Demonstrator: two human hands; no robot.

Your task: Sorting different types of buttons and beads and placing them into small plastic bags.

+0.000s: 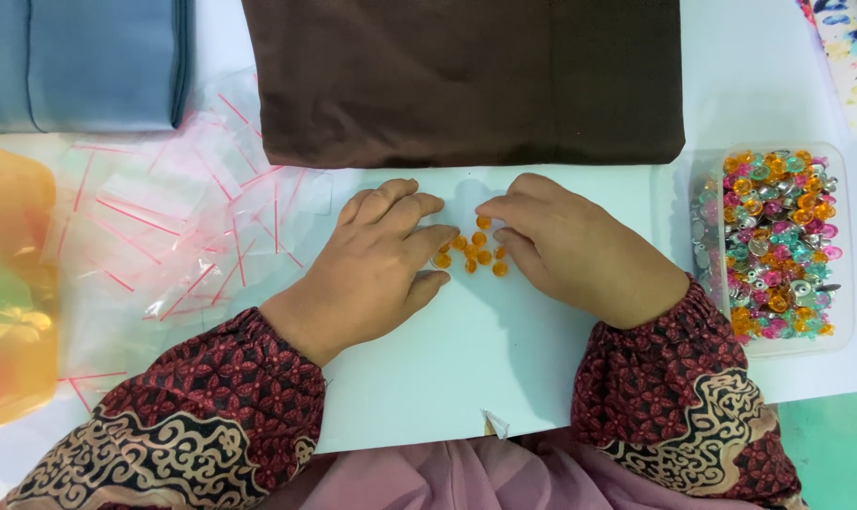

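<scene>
Several small orange beads (473, 253) lie in a cluster on a white board (466, 378). My left hand (372, 264) rests palm down to the left of them, its fingertips touching the nearest beads. From the right, my right hand (570, 250) reaches in, fingers curled over the top of the cluster. Neither hand visibly grips anything.
A clear plastic box (844, 283) of orange, pink, teal and silver beads stands at the right. Small clear zip bags with red strips (173, 227) are heaped at the left. Folded brown cloth (466, 76) and blue cloth (79, 61) lie behind; an orange plastic bag (8, 283) sits far left.
</scene>
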